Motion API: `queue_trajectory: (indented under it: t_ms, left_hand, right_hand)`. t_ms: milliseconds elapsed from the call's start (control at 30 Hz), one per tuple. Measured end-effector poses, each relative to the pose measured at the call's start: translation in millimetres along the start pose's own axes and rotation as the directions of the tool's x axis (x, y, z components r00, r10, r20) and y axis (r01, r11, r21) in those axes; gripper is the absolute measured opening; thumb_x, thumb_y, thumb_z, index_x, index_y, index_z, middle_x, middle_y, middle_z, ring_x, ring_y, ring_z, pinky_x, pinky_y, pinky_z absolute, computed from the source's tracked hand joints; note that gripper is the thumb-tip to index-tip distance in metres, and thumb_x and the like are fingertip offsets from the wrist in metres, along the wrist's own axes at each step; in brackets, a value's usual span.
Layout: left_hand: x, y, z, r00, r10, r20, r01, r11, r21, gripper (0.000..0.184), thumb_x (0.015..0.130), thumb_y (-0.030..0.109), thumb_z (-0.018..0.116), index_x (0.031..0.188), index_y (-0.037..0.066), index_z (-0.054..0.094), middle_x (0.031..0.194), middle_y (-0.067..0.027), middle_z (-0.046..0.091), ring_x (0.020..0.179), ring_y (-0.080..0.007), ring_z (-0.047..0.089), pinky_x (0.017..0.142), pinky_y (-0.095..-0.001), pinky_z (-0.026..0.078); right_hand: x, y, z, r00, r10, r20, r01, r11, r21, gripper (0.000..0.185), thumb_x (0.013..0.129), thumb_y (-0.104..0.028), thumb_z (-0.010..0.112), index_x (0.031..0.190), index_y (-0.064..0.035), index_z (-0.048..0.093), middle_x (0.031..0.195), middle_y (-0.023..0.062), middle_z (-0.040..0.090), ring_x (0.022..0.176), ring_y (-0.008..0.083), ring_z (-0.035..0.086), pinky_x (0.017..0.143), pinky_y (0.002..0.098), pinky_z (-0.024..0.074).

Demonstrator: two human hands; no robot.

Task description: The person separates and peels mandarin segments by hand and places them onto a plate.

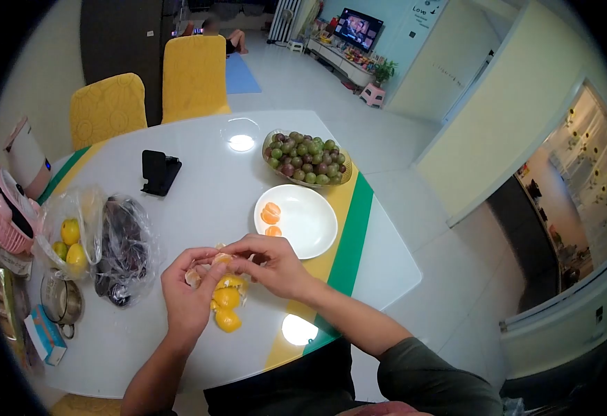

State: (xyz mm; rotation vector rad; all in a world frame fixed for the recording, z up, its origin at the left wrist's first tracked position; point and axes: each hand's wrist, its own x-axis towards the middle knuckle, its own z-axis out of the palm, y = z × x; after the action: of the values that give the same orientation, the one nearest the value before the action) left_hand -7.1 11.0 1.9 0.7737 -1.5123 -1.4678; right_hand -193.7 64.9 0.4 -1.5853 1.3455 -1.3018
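Note:
My left hand (189,291) is closed around part of a peeled mandarin (193,277), whose pale, pithy surface shows between the fingers. My right hand (274,267) meets it from the right, thumb and fingertips pinching at a mandarin piece (223,258) between both hands. Just below my fingers lies yellow-orange mandarin peel (227,298) in torn pieces on the table. Beyond my right hand stands a white plate (310,222) with a few mandarin segments (271,213) at its left side.
A bowl of grapes (307,159) stands behind the plate. A black phone stand (159,173) is further left. Plastic bags of fruit (71,243), a glass cup (61,299), a tissue pack (45,335) and a pink fan (9,208) line the left side. Yellow chairs (194,76) and a person (232,41) are beyond.

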Motion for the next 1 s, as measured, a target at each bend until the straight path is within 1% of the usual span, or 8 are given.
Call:
queue_trajectory:
  t_ms: [67, 167, 267, 367, 433, 567, 733, 1000]
  left_hand:
    - [0.8, -1.2, -0.5, 1.0, 0.002, -0.014, -0.002, 1.0, -0.001, 0.017, 0.094, 0.0, 0.071, 0.109, -0.006, 0.066, 0.099, -0.0098, 0.071, 0.081, -0.009, 0.067, 0.072, -0.0222, 0.054]
    - [0.4, 3.6, -0.4, 0.999, -0.027, -0.018, 0.026, 0.999, -0.033, 0.017, 0.094, 0.0, 0.07, 0.109, -0.006, 0.066, 0.098, -0.0104, 0.071, 0.081, -0.0089, 0.067, 0.071, -0.0219, 0.054]
    - [-0.3, 4.1, 1.1, 0.999, -0.013, -0.031, 0.012, 0.999, -0.035, 0.017, 0.094, 0.0, 0.07, 0.109, -0.007, 0.066, 0.098, -0.0108, 0.07, 0.081, -0.0089, 0.067, 0.071, -0.0217, 0.054]
    - [0.0, 1.6, 1.7, 0.999, 0.0, -0.038, -0.003, 0.998, -0.063, 0.019, 0.094, 0.0, 0.07, 0.111, -0.007, 0.066, 0.098, -0.0104, 0.07, 0.079, -0.0083, 0.066, 0.07, -0.0215, 0.054]
    - [-0.1, 2.6, 3.4, 0.999, -0.009, -0.041, 0.005, 0.996, -0.092, 0.021, 0.093, 0.0, 0.071, 0.113, -0.007, 0.067, 0.097, -0.0096, 0.07, 0.077, -0.0071, 0.064, 0.069, -0.0208, 0.053]
    - [-0.9, 4.0, 0.7, 0.999, -0.016, -0.027, 0.017, 1.0, 0.023, 0.02, 0.092, 0.001, 0.072, 0.11, -0.006, 0.071, 0.094, -0.0066, 0.07, 0.073, -0.0043, 0.06, 0.066, -0.0192, 0.05]
    - [-1.7, 7.7, 2.2, 0.998, -0.05, -0.045, 0.053, 0.996, 0.065, 0.018, 0.091, 0.002, 0.074, 0.107, -0.006, 0.072, 0.09, -0.0043, 0.069, 0.071, -0.0034, 0.057, 0.065, -0.0195, 0.048]
    - [-1.8, 2.7, 1.8, 1.0, -0.008, -0.025, 0.008, 0.999, 0.033, 0.017, 0.092, 0.001, 0.073, 0.108, -0.004, 0.071, 0.093, -0.004, 0.069, 0.072, -0.0032, 0.056, 0.067, -0.0193, 0.048]
  right_hand:
    - [0.0, -6.0, 2.5, 1.0, -0.022, -0.008, 0.022, 1.0, -0.005, 0.021, 0.095, -0.014, 0.072, 0.113, -0.0028, 0.073, 0.097, 0.0066, 0.073, 0.083, 0.011, 0.068, 0.066, 0.0243, 0.052]
    - [-1.2, 6.4, 3.0, 1.0, -0.029, -0.012, 0.028, 0.999, -0.031, 0.018, 0.096, -0.01, 0.072, 0.111, -0.0013, 0.072, 0.093, 0.0042, 0.07, 0.074, 0.0075, 0.064, 0.061, 0.0208, 0.05]
    - [-1.3, 6.3, -0.3, 0.997, 0.072, 0.024, -0.072, 0.997, 0.01, 0.016, 0.097, -0.011, 0.071, 0.109, -0.0004, 0.071, 0.092, 0.0039, 0.069, 0.077, 0.0071, 0.065, 0.063, 0.0209, 0.0501]
    - [-1.1, 2.0, -1.3, 0.995, 0.091, 0.037, -0.093, 0.995, 0.041, 0.014, 0.099, -0.011, 0.068, 0.107, 0.0003, 0.07, 0.09, 0.0039, 0.069, 0.079, 0.0072, 0.065, 0.064, 0.0212, 0.0503]
    - [-1.1, 4.8, -1.0, 0.998, 0.051, 0.041, -0.053, 0.997, 0.054, 0.014, 0.1, -0.012, 0.067, 0.106, 0.0001, 0.069, 0.089, 0.0037, 0.068, 0.078, 0.0075, 0.065, 0.064, 0.0215, 0.05]
    - [-1.2, 6.1, -2.3, 0.998, 0.002, 0.066, -0.006, 0.998, 0.065, 0.014, 0.101, -0.014, 0.064, 0.102, -0.001, 0.068, 0.086, 0.0028, 0.065, 0.077, 0.0084, 0.063, 0.063, 0.0227, 0.048]
    - [-1.7, 6.5, -3.8, 0.995, -0.082, 0.063, 0.083, 0.996, -0.021, 0.014, 0.101, -0.015, 0.062, 0.099, -0.0021, 0.065, 0.082, 0.0027, 0.059, 0.074, 0.0105, 0.055, 0.063, 0.0259, 0.0432]
    - [-1.2, 5.6, -4.5, 0.991, -0.118, 0.058, 0.123, 0.988, -0.09, 0.015, 0.101, -0.018, 0.062, 0.097, -0.0034, 0.063, 0.083, 0.0018, 0.057, 0.072, 0.0106, 0.052, 0.063, 0.0261, 0.0404]
